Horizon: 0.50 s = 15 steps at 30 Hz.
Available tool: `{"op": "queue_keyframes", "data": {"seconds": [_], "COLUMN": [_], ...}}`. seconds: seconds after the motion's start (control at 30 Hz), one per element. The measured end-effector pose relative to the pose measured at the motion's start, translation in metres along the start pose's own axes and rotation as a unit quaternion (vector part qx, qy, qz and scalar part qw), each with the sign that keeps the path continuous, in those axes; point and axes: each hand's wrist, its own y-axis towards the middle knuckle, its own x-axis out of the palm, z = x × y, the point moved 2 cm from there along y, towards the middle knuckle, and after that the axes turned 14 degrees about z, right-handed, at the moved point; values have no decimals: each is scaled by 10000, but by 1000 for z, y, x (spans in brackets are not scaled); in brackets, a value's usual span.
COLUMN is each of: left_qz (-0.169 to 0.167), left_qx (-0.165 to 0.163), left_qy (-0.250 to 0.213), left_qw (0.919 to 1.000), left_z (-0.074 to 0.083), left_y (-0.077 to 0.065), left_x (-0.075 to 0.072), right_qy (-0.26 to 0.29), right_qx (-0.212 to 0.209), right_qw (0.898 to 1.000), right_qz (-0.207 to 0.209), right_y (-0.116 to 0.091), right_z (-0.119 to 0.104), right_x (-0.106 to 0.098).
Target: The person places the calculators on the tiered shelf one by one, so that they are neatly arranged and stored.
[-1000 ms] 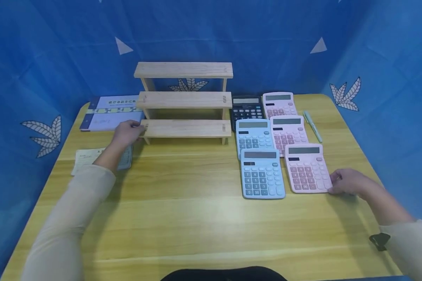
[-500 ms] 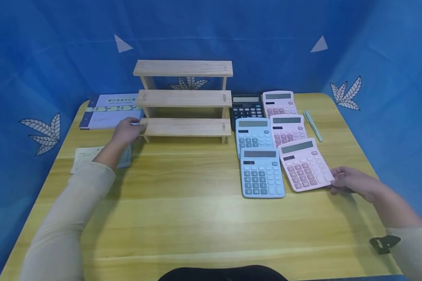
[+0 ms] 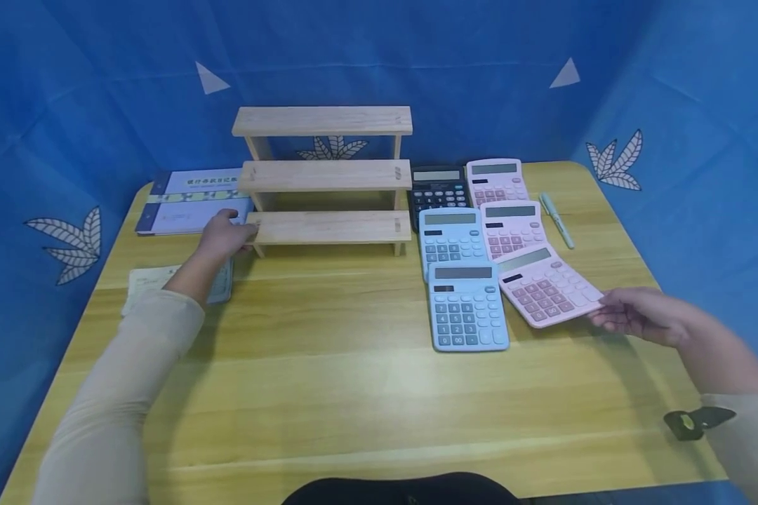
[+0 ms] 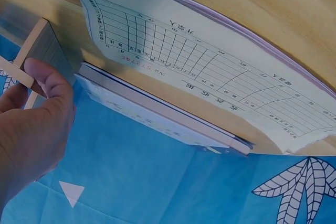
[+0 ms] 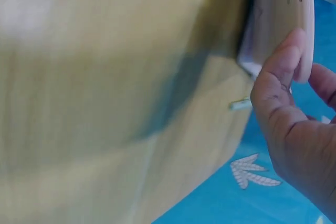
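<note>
A pink calculator (image 3: pixel 546 286) is tilted, its right corner raised off the table. My right hand (image 3: pixel 647 313) pinches that corner; in the right wrist view the thumb and fingers lie on opposite faces of the calculator (image 5: pixel 283 11). My left hand (image 3: pixel 220 238) holds the left end of the lowest step of a three-tier wooden stand (image 3: pixel 328 228). The left wrist view has the thumb and fingers of this hand (image 4: pixel 39 114) around the stand's edge (image 4: pixel 18 74). Beside the tilted calculator lies a light blue calculator (image 3: pixel 469 308), flat on the table.
Behind are another blue calculator (image 3: pixel 451 235), two pink calculators (image 3: pixel 512 226) and a black calculator (image 3: pixel 439 189). A pale green pen (image 3: pixel 557 221) lies to their right. On the left are a ledger book (image 3: pixel 189 203) and a receipt pad (image 4: pixel 194 72), partly behind my left arm.
The front pink calculator has turned, and its right corner has come up with my right hand, shifting away from me. My left hand stays on the stand.
</note>
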Motion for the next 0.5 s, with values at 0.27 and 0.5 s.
{"op": "queue_keyframes", "data": {"seconds": [0.27,0.5], "left_qz": [-140,-327], "left_qx": [-46,-49], "left_qy": [-121,-191], "left_qw": [9998,9993], "left_z": [1,-3], "left_y": [-1,0], "left_x": [-3,-2], "right_qy": [83,399], "right_qx": [-474,-938], "right_qw": [9973,9918], "right_qz": [557,766], "right_y": [-10,-16], "right_z": [-26,-54], "right_x": [16,40]}}
